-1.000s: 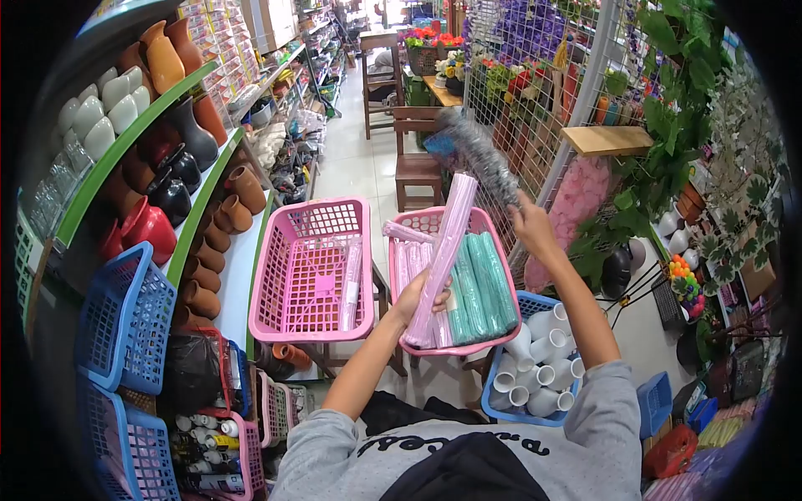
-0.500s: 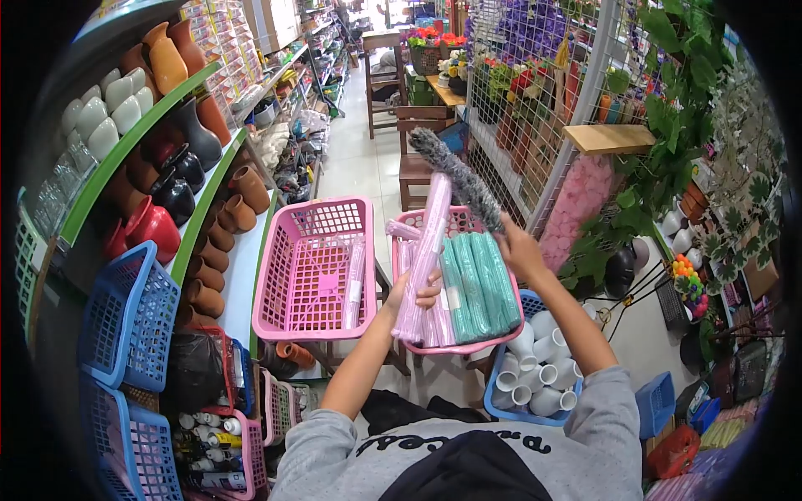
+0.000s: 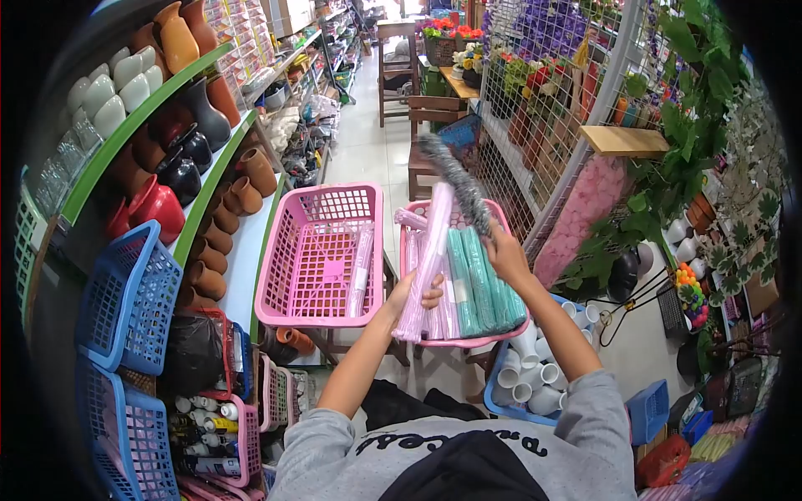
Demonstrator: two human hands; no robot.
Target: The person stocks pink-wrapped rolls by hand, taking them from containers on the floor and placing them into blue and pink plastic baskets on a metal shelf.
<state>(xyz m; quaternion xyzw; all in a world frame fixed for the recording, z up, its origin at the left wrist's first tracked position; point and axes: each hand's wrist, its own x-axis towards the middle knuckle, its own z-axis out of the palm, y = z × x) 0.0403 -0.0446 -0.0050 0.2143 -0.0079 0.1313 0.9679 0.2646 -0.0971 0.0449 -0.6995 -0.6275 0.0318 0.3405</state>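
My left hand (image 3: 413, 297) is closed around a long pink bundle in clear plastic wrap (image 3: 431, 250), tilted over the right-hand pink basket (image 3: 501, 336). In my right hand (image 3: 506, 252) is the lower end of a fluffy grey duster (image 3: 458, 182), blurred by motion, its upper part slanting up and left just behind the bundle's top. Inside that basket, several green wrapped bundles (image 3: 478, 280) stand side by side, with more pink ones partly hidden behind my left hand. A second pink basket (image 3: 266, 288), at left, has a pink wrapped bundle (image 3: 361, 269) along its right side.
White vases (image 3: 543, 402) fill a blue basket below my right forearm. Clay pots (image 3: 209, 280) line the left shelves, with blue baskets (image 3: 125, 367) stacked in front. A wire grid (image 3: 535, 125), artificial leaves and a wooden chair (image 3: 430, 159) stand ahead and to the right.
The duster and my right hand have moved left and down a little, closer to the pink bundle. My left hand still holds the bundle. The whole view has shifted slightly.
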